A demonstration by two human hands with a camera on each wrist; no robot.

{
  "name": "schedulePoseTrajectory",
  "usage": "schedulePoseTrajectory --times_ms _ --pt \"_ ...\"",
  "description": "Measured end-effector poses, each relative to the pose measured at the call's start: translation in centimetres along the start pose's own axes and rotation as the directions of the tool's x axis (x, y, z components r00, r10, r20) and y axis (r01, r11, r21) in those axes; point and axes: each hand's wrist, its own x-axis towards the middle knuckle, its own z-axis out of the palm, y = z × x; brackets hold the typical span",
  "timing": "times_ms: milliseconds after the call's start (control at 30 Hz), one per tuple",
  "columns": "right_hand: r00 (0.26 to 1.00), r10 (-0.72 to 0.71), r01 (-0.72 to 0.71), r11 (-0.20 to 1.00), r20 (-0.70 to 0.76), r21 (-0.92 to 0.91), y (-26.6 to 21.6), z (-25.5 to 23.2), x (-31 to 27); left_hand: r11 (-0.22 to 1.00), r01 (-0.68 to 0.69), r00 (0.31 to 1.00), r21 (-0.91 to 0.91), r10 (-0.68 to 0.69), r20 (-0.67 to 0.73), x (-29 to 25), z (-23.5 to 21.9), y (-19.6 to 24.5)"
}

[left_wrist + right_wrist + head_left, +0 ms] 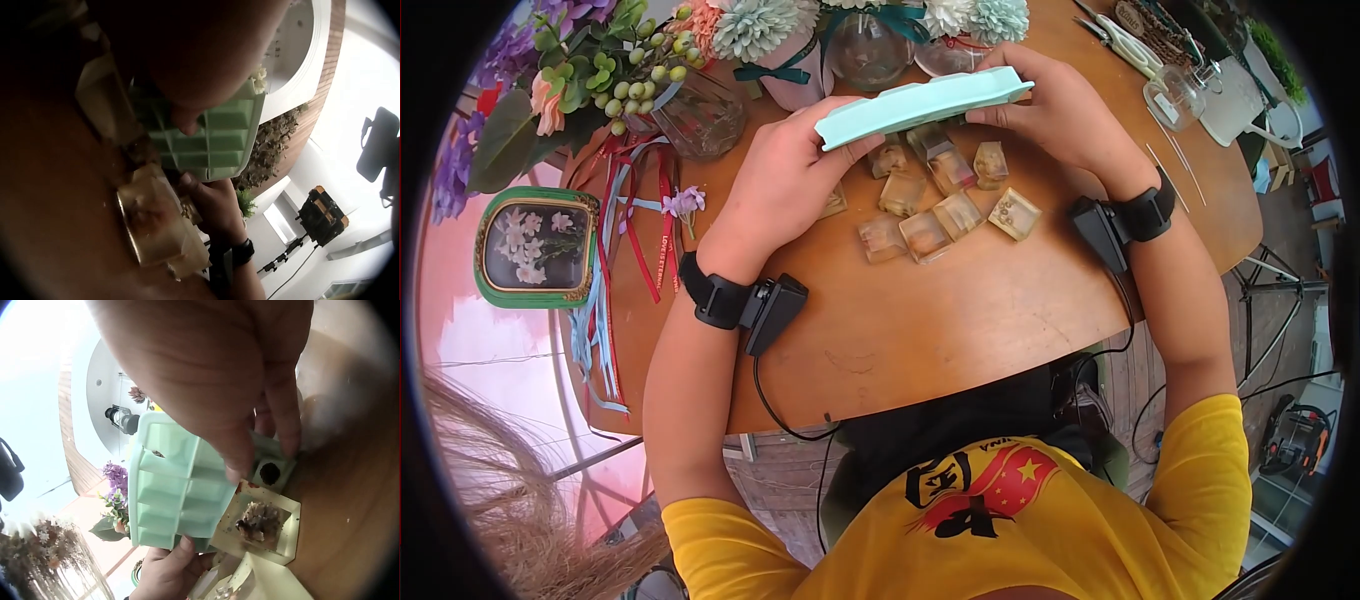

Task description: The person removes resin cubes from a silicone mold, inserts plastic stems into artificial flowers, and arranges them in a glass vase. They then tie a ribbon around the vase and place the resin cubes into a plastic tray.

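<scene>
A mint-green compartment tray (925,107), much like an ice cube tray, is held up on edge between both hands over the table. My left hand (785,180) grips one end, and my right hand (1065,115) grips the other. In the right wrist view the tray's divided side (165,487) shows, with a small dark bit in one upper compartment. Below and in front of it lie several yellowish translucent blocks (925,237) with bits of dried plant inside. One block (259,522) lies close to the tray's edge. The fingers behind the tray are partly hidden.
Flower vases (870,50) line the back of the wooden table (960,310). On the left are a green framed flower picture (538,247), ribbons (635,215) and a small purple flower (684,202). Scissors (1128,45) and a glass bottle (1175,97) stand at back right.
</scene>
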Motion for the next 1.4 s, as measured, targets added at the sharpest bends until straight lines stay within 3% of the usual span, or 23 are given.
schedulePoseTrajectory --times_ms 433,633,767,867,967,1167,1233,1267,1400 --pt "0.999 0.000 -0.004 0.996 0.051 0.090 0.1 0.2 -0.1 0.999 0.018 1.000 -0.037 -0.019 -0.020 0.0 0.2 -0.7" --pt "0.996 -0.044 0.018 0.955 0.080 0.297 1.0 0.5 -0.1 0.997 0.059 0.998 -0.048 -0.059 -0.008 0.2 0.0 -0.2" --pt "0.995 -0.093 0.089 0.983 0.020 0.162 0.2 0.2 -0.1 0.996 0.043 0.997 -0.084 -0.047 -0.055 -0.2 0.3 0.0" --pt "0.987 -0.161 0.161 0.985 -0.016 0.057 0.3 -0.3 0.1 0.986 -0.124 0.984 -0.109 0.108 -0.138 0.1 0.4 -1.0" --pt "0.962 -0.261 0.260 0.965 -0.075 -0.029 -0.2 -0.6 0.1 0.973 -0.230 0.957 -0.001 0.226 -0.184 0.2 -0.1 -0.9" --pt "0.852 -0.482 0.460 0.876 -0.205 -0.146 -2.5 -1.7 -0.3 0.979 -0.202 0.960 -0.007 0.197 -0.198 -0.4 -0.8 1.1" --pt "0.809 -0.534 0.495 0.845 -0.247 -0.203 -3.2 -2.5 -0.4 0.983 -0.109 0.985 -0.147 0.087 -0.151 -0.8 -0.8 2.1" --pt "0.832 -0.514 0.486 0.857 -0.208 -0.173 -2.7 -2.9 -0.9 0.975 -0.059 0.992 -0.213 0.034 -0.120 -0.9 -0.8 2.4" --pt "0.793 -0.499 0.572 0.807 -0.349 0.146 -1.1 -1.6 -0.8 0.944 -0.003 0.998 -0.330 -0.017 -0.058 -1.1 -0.9 3.2"
